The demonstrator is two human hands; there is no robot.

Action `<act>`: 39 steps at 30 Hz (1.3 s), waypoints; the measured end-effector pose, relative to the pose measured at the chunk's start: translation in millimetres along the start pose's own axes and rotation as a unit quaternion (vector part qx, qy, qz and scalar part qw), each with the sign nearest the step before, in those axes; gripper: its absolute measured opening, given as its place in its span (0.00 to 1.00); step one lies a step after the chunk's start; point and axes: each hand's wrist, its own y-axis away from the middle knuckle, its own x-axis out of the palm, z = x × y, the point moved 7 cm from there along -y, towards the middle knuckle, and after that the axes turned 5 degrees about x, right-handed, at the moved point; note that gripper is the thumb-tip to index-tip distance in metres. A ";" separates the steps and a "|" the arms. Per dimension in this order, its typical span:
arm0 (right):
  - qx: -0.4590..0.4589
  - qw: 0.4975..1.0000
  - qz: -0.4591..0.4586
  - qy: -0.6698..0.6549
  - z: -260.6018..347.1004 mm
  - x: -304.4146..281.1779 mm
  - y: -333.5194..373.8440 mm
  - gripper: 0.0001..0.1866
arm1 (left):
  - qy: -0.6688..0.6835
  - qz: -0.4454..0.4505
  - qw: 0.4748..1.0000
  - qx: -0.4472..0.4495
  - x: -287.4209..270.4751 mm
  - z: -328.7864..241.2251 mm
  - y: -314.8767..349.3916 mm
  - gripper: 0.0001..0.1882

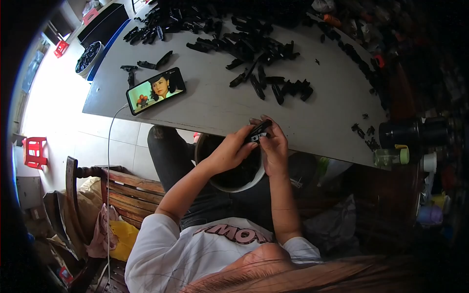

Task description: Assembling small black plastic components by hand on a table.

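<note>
Just off the table's front edge, both my hands close on a small black plastic part [259, 131] with a light grey or silvery piece on its near side. My left hand [230, 149] pinches its left end, thumb and fingers pressed together. Around the other end wrap the fingers of my right hand [275, 146], thumb against the near side. My fingers hide much of the part, so its exact kind is unclear. Below my hands, between my legs, stands a bucket with a pale rim [239, 188] and dark contents. Similar black plastic pieces [256, 87] lie scattered on the table beyond.
A phone [156, 91] playing a video lies on the grey table [205, 110], its white cable [108, 161] hanging over the edge. More black parts [166, 22] heap up at the back. A green-lidded jar [391, 156] stands right. A wooden bench [132, 188] is at left.
</note>
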 end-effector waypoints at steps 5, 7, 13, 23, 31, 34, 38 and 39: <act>-0.012 1.000 -0.009 -0.005 -2.8 -4.3 1.8 0.29 | -0.029 -0.047 0.996 0.076 7.3 -4.9 -2.9 0.19; -0.031 0.999 -0.011 -0.017 -5.2 -5.0 3.6 0.25 | -0.003 -0.005 1.000 -0.018 10.1 4.8 -3.8 0.19; -0.054 0.996 -0.062 0.016 -1.0 -22.0 -11.0 0.15 | -0.046 -0.014 0.997 0.055 3.4 15.2 -22.8 0.16; -0.080 0.646 -0.071 0.756 34.5 -37.9 -83.6 0.12 | -0.534 -0.112 0.838 -0.031 -66.7 79.9 -109.6 0.18; -0.203 0.735 -0.082 0.642 43.2 -41.4 -54.0 0.15 | -0.372 -0.149 0.914 -0.059 -92.1 72.7 -59.8 0.20; -0.121 0.891 -0.144 0.414 41.0 -43.9 -43.2 0.12 | -0.221 -0.132 0.962 -0.092 -83.7 63.6 -46.1 0.22; -0.006 0.992 -0.084 0.094 22.2 -20.8 -31.6 0.11 | -0.134 -0.075 0.987 -0.036 -38.4 37.5 -27.1 0.22; 0.004 0.994 -0.071 0.088 19.6 -13.0 -28.5 0.11 | -0.126 -0.072 0.989 -0.007 -30.1 30.8 -26.2 0.23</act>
